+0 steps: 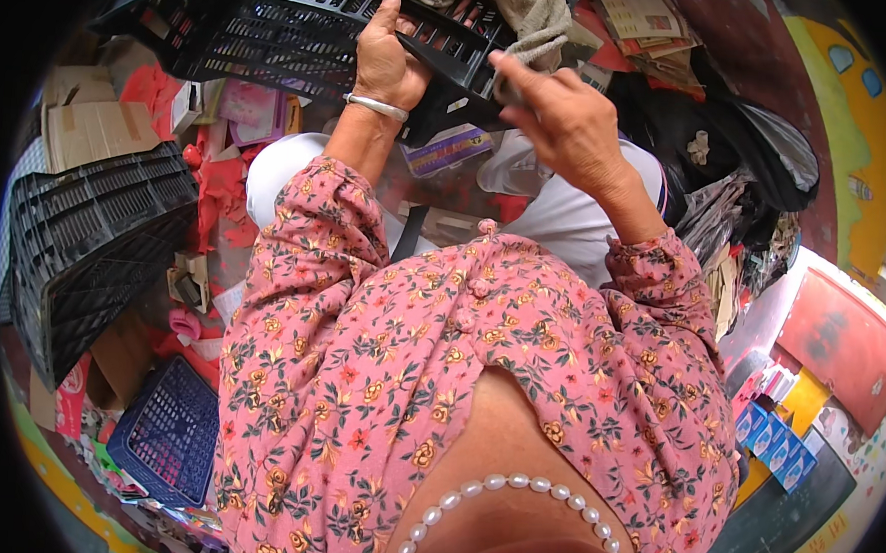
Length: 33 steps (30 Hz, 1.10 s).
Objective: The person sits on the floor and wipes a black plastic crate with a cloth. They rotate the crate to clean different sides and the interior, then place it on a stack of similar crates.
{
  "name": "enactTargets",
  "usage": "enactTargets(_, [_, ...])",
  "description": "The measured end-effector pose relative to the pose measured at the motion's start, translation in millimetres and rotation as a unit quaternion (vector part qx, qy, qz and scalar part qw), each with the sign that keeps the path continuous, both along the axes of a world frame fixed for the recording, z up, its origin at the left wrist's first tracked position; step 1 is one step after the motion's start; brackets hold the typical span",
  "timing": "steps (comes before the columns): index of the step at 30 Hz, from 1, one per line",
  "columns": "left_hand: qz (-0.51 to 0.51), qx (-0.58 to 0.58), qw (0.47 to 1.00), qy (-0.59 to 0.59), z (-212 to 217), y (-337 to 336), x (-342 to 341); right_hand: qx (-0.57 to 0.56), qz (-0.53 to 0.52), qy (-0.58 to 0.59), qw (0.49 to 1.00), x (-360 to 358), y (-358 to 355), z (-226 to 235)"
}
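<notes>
A large black plastic crate (pixel 265 42) with slatted, open-grid walls is tilted across the top of the view, above my lap. My left hand (pixel 388 68) is closed on its near edge, thumb upright against the rim, a pale bangle at the wrist. Close to the crate's right end is my right hand (pixel 562 118), fingers curled and slightly blurred. Something small and greyish shows in its grip, too unclear to name. Just beyond that hand, a grey-beige cloth (pixel 536 26) hangs over the crate's far side.
Another black crate (pixel 94 238) and flattened cardboard (pixel 100 123) lie at left, above a blue basket (pixel 169 432). Between my knees is a purple box (pixel 448 149). Black plastic bags (pixel 711 140) pile up at right, with stacked papers (pixel 646 27) beyond and blue boxes (pixel 775 444) lower right.
</notes>
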<state>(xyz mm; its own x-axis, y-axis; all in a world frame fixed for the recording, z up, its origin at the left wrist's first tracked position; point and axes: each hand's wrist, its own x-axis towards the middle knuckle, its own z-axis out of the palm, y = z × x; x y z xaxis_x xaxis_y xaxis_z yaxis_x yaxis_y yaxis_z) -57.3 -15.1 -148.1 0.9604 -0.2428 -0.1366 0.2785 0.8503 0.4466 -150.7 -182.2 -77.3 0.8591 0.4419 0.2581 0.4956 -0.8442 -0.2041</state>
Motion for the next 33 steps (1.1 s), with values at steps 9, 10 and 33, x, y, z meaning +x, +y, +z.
enactTargets(9, [-0.02, -0.03, 0.999, -0.008, 4, 5, 3, 0.323, -0.108, 0.017, 0.94, 25, 4, 0])
enactTargets(10, [-0.012, -0.011, 1.0, -0.001, 3, 5, 3, 0.195, -0.057, -0.034, 0.979, 27, 7, 1])
enactTargets(33, [-0.005, 0.009, 0.998, 0.059, 24, -4, -15, 0.067, -0.005, -0.001, 0.998, 18, 52, -13])
